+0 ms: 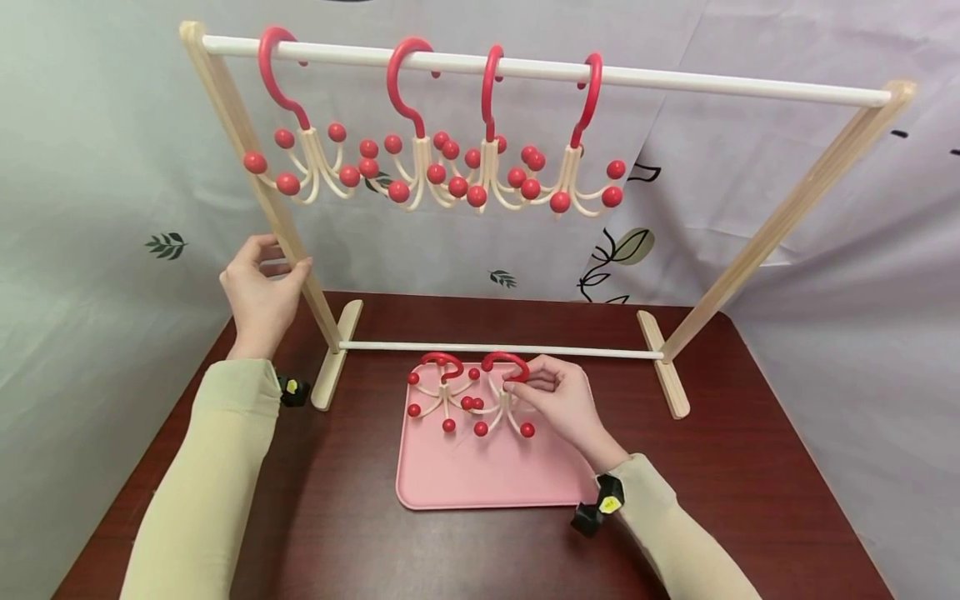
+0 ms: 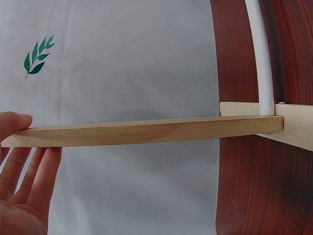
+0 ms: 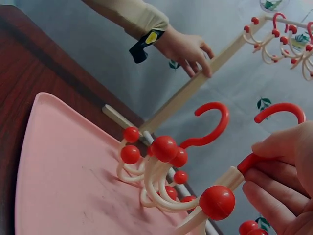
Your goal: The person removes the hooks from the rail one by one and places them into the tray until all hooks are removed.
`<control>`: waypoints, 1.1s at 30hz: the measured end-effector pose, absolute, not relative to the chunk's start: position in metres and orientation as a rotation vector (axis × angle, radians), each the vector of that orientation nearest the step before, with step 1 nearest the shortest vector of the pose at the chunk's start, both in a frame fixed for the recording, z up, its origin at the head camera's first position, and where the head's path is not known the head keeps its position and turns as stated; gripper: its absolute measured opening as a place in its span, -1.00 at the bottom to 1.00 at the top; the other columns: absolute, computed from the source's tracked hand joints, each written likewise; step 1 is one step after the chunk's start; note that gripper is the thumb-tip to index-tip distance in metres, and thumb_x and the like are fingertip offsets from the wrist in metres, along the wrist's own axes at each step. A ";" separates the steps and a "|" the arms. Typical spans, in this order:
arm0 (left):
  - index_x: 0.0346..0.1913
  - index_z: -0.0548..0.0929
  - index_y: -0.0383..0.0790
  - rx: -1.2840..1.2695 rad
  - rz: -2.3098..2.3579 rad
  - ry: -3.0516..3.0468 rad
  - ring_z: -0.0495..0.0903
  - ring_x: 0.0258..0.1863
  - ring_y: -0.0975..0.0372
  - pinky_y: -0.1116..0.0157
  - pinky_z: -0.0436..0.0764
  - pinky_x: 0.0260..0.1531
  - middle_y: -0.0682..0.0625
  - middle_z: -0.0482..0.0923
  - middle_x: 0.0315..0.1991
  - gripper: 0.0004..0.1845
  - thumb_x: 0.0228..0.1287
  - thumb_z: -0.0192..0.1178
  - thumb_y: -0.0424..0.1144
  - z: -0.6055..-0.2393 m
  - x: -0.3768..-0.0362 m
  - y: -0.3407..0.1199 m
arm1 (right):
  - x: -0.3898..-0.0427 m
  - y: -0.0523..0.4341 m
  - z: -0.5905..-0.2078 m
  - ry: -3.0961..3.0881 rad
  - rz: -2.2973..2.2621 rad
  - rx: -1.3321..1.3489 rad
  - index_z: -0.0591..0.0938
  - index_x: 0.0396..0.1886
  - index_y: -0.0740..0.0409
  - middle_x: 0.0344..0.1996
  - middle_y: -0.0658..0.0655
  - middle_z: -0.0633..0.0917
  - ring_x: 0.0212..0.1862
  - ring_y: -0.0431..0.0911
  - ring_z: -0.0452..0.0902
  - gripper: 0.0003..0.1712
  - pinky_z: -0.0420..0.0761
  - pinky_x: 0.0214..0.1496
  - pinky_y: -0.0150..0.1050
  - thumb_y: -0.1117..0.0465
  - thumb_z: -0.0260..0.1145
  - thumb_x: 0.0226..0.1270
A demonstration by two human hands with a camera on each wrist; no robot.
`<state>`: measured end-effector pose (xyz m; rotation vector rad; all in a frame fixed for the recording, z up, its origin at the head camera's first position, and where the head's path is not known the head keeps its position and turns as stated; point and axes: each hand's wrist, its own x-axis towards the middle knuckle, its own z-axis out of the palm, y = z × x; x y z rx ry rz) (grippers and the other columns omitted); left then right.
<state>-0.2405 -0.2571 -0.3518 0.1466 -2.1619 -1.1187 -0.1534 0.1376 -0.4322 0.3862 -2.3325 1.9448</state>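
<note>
Head view: right hand (image 1: pixel 558 400) is pinched on a multi-arm hook (image 1: pixel 504 398) lying on the pink tray (image 1: pixel 480 479), lower centre. Left wrist view: left hand (image 2: pixel 22 171) is wrapped around the rack post (image 2: pixel 146 131). Right wrist view: hook probably light, stiff, snaggy; neck is best gripped. Open bench (image 1: pixel 750 483) is seen at right.

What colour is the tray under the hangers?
Pink: the tray shows best in the head view.
</note>
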 end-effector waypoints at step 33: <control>0.12 0.67 -0.23 0.136 -1.129 -2.163 0.72 -0.12 0.17 0.37 0.70 -0.14 -0.09 0.70 -0.03 -0.61 0.27 0.44 -0.20 -0.352 -0.239 -0.258 | -0.159 0.122 -0.451 -2.331 2.094 0.374 0.70 -0.21 0.34 -0.22 0.20 0.80 -0.17 -0.04 0.77 -0.81 0.74 -0.09 -0.21 0.39 0.52 0.23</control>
